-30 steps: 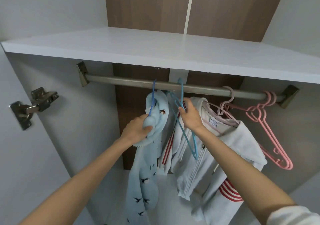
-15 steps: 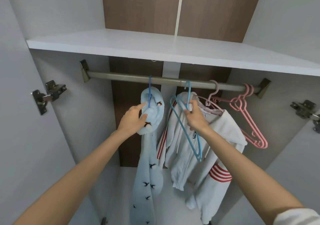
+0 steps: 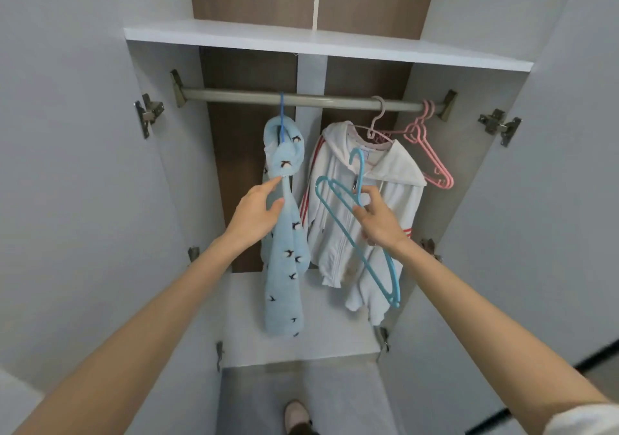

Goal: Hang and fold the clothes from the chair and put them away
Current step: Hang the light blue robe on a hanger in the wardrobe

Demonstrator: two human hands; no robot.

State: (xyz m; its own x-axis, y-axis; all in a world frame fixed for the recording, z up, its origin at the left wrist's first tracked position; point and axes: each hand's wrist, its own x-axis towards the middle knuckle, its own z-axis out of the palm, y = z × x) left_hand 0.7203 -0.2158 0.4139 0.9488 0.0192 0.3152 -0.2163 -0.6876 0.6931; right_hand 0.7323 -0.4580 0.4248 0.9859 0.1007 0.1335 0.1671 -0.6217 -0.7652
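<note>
The left hand [image 3: 258,215] has its fingers [image 3: 272,185] nearly straight and a little apart, thumb below the forefinger, touching the narrow upper part of one light-blue garment [image 3: 284,267]; they do not plainly close on it. The right hand [image 3: 382,220] has its fingers [image 3: 370,193] curled and clamped on the neck of the blue hangers [image 3: 361,176], which look like two thin plastic ones nested together, held tilted in front of the clothes and free of the rod [image 3: 318,99]. The light-blue garment is soft and fleecy, strewn with small dark bird shapes, bunched at the top and hanging long and narrow from one thin blue hook [image 3: 281,113] on the rod. Just beside it to the right hangs one white hooded jacket [image 3: 325,233] with red stripes and a front zip, on a pale pink hanger [image 3: 378,113]. Further right, at least two bare pink hangers [image 3: 432,156] hang close to the rod's right bracket. The rod is a single round grey metal bar; it is bare from its left bracket to the blue hook, with a shorter bare stretch between the blue hook and the pale pink one. One flat white shelf [image 3: 301,39] runs above it. Both wardrobe doors [image 3: 83,200] stand wide open, with metal hinges [image 3: 149,114] on each side, and the white wardrobe floor [image 3: 318,334] lies below the hems.
</note>
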